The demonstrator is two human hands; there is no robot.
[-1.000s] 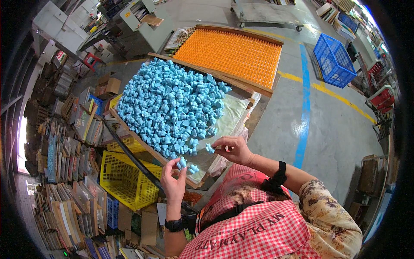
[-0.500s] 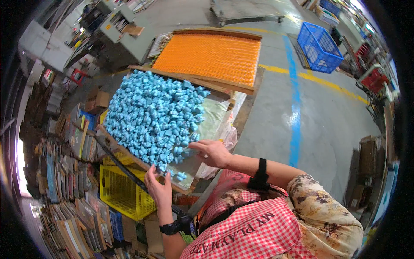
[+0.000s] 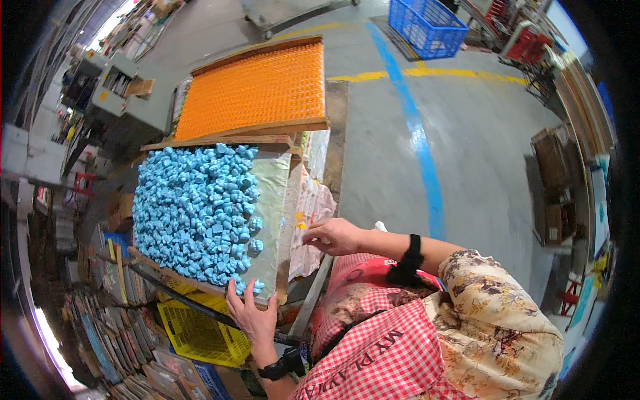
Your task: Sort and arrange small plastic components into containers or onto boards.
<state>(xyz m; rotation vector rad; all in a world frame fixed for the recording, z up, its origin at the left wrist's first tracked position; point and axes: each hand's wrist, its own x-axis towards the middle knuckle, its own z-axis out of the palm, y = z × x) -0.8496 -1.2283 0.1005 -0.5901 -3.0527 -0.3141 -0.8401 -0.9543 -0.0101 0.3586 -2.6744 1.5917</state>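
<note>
Left hand [image 3: 255,315] is spread at near tray [image 3: 272,200] edge, which apparently confines pieces [image 3: 193,207]; right hand [image 3: 337,237]: grip cannot be told.

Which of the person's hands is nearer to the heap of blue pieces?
Left. The left hand is at the near edge of the heap; the right hand is apart from it, just right of the tray.

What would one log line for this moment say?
left hand: spread, fingers at near edge of blue pieces | right hand: over pink sheeting, grip unclear | orange pieces: beyond blue ones
</note>
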